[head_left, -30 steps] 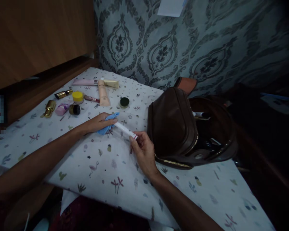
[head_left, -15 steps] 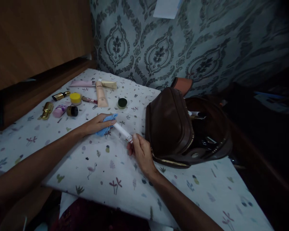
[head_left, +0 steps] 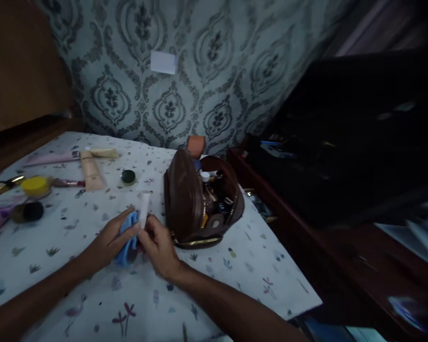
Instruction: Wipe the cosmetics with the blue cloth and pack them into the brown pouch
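1. A small white cosmetic tube (head_left: 143, 208) is held nearly upright above the desk (head_left: 257, 266), just left of the open brown toiletry bag (head_left: 190, 204); its lower end is hidden between the two hands.
2. The tube is judged light and fairly stiff, with a smooth, probably slippery skin. It is best taken by its lower body with a pinch from two sides, since a hold near the tip would let it swivel.
3. The right hand (head_left: 159, 244) is closed on the lower part of the tube, its fingers (head_left: 147, 227) drawn together around it.
4. A blue cloth (head_left: 128, 240) is clamped in the left hand (head_left: 110, 240) and pressed against the tube's base. The cloth is soft and limp and can be gathered anywhere; it would give better grip on the smooth tube than bare skin.
5. The bag stands unzipped on the floral-print cover, with several small items crowded inside; these are too dim to be named.
6. Farther left, other cosmetics are laid out on the desk: a beige tube (head_left: 92, 174), a pink tube (head_left: 48, 158), a dark round jar (head_left: 128, 177), a yellow-lidded jar (head_left: 35, 185) and a gold lipstick (head_left: 0, 186).
7. Patterned wallpaper (head_left: 207, 61) is seen behind, and dark furniture to the right is blurred.
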Tool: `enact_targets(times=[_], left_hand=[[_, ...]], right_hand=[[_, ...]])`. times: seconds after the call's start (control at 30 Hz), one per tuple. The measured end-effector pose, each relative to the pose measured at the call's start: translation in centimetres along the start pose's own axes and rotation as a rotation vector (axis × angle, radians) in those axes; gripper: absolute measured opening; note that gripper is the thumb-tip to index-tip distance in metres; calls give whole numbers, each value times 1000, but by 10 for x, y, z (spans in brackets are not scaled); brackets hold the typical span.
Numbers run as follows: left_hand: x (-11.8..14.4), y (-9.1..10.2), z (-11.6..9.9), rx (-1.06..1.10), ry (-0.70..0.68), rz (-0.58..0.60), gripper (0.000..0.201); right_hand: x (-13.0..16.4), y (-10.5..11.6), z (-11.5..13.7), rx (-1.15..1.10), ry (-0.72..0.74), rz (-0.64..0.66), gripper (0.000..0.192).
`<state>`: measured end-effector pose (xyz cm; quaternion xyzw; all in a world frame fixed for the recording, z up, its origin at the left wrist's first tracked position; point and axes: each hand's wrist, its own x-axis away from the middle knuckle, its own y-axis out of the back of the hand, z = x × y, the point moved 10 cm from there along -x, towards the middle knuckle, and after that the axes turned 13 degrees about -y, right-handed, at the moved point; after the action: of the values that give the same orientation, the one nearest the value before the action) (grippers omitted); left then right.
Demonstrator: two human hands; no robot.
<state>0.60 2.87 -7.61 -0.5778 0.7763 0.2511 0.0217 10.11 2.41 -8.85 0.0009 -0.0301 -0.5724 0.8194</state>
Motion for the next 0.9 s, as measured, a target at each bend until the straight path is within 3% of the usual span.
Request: enact_targets(times=[0.23,0.37,0.6,0.7,0.83,0.9], left_hand=[[-13,11,-33,-161,-131,-48,33],[-23,4,-51,-95,-136,-15,34],[-39,-12,-63,46,-137,5,39],[-43,-22,-70,63,-139,40,45],[-56,-29,-85,-12,-197,59,49],[-65,-35,-95,-68,-248,97,48]], right_hand=[[8,17,25,15,60,-112,28],[14,26,36,-121,-33,-90,34],[39,46,61,-64,-76,-120,31],[50,59,77,41,-21,-154,25],[63,78,105,361,134,-243,13],[67,86,110,457,162,-268,18]])
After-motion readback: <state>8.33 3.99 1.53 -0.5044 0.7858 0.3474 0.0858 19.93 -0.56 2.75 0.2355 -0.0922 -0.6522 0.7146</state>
